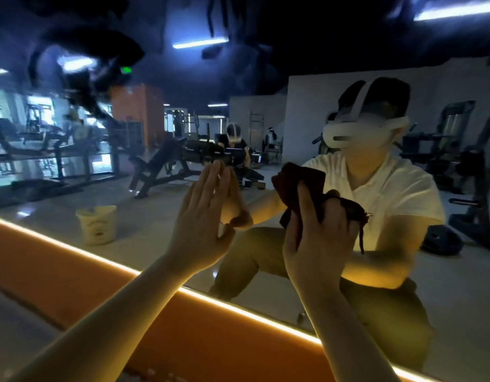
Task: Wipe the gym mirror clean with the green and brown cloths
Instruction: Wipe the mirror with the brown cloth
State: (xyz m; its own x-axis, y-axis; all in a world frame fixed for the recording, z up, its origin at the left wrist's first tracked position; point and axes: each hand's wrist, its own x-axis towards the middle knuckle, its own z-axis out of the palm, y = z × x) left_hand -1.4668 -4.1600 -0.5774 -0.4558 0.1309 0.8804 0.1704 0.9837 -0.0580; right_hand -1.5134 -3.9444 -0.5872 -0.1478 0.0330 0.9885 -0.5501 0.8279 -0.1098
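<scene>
Dim gym; a glossy mirror point(155, 202) sits above a glowing strip point(73, 249). A pale round bucket point(98, 224) reflects at nine o'clock of the left hand point(202, 216), whose straight fingers lie flat on the glass. The right hand point(318, 238) clamps the crumpled brown cloth point(301, 180), at its twelve o'clock, against the mirror.

reflected floor point(155, 227) w/ bucket point(98, 226), wt plate point(442, 239)

The right hand point(318, 244) covers the middle of the brown cloth point(299, 180); both forearms point(106, 326) run off the bottom edge. The mirror point(161, 216) is cut off at top and right; its upper-left reflection is blurred.
</scene>
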